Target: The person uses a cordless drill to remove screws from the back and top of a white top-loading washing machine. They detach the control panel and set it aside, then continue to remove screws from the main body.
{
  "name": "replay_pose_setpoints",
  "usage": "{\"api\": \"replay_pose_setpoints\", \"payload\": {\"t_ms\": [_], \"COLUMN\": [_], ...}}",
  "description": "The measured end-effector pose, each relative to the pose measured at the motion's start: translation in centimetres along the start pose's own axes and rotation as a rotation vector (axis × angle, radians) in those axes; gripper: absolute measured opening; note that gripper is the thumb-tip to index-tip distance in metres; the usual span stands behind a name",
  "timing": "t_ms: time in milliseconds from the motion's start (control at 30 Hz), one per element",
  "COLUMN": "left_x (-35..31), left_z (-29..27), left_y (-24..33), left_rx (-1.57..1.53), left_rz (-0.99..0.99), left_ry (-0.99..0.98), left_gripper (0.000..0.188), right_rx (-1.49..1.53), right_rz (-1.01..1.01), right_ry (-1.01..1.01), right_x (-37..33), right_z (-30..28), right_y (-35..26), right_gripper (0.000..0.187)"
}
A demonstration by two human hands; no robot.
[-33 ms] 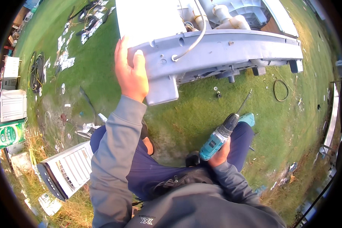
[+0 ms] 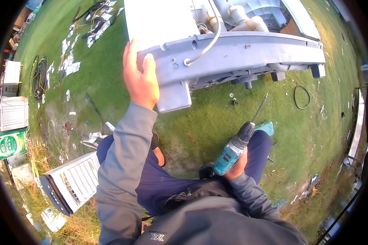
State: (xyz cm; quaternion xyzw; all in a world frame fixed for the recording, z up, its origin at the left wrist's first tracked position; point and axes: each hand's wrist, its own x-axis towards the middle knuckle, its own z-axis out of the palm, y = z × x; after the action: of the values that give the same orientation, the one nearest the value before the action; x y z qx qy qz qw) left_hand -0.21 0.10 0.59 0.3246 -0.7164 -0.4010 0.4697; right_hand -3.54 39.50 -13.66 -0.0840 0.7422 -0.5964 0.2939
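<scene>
While your left hand [image 2: 142, 83] rests on the near left corner of the grey plastic base [image 2: 233, 57], the appliance housing stands in front of you, its white panel [image 2: 161, 24] rising from the base and its pipework [image 2: 249, 24] exposed. The fingers lie extended along the side and the thumb spreads over the front face, so the hand seems to steady that corner rather than wrap around it. A pale hose [image 2: 212, 45] loops out of the inside and into a hole in the base, right of your thumb.

Well apart from it, your right hand [image 2: 238, 165] is clamped around the grip of the teal drill [image 2: 229, 156], above your right thigh. Its long bit [image 2: 259, 109] points up and away from you, which appears to keep the tip clear of your leg; no contact with the base shows.

Between bit and base, small round parts [image 2: 235, 102] lie on the green ground [image 2: 200, 126]. A teal object [image 2: 265, 128] shows partly beyond your right knee; what it is, you cannot tell. Farther out lie a dark loop [image 2: 302, 97] to the right, a coiled cable [image 2: 39, 77] to the left, and a white slatted unit [image 2: 78, 179] beside your left forearm.
</scene>
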Motion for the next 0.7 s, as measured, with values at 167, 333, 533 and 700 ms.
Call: {"api": "replay_pose_setpoints", "payload": {"t_ms": [167, 333, 533, 700], "left_x": [0.1, -0.1, -0.1, 0.0], "left_z": [-0.5, 0.1, -0.4, 0.0], "left_y": [-0.1, -0.2, -0.4, 0.1], "left_rx": [0.018, 0.037, 0.071, 0.039], "left_rz": [0.049, 0.069, 0.077, 0.068], "left_ry": [0.011, -0.006, -0.003, 0.015], "left_gripper": [0.051, 0.052, 0.054, 0.051], "right_rx": [-0.343, 0.62, -0.154, -0.073], "right_rz": [-0.627, 0.443, -0.775, -0.657], "right_ry": [-0.164, -0.236, -0.116, -0.223], "right_x": [0.3, 1.4, 3.0, 3.6], "right_z": [2.8, 4.5, 8.5, 8.0], "right_y": [-7.7, -4.0, -8.9, -9.7], "right_gripper": [0.042, 0.035, 0.017, 0.013]}}
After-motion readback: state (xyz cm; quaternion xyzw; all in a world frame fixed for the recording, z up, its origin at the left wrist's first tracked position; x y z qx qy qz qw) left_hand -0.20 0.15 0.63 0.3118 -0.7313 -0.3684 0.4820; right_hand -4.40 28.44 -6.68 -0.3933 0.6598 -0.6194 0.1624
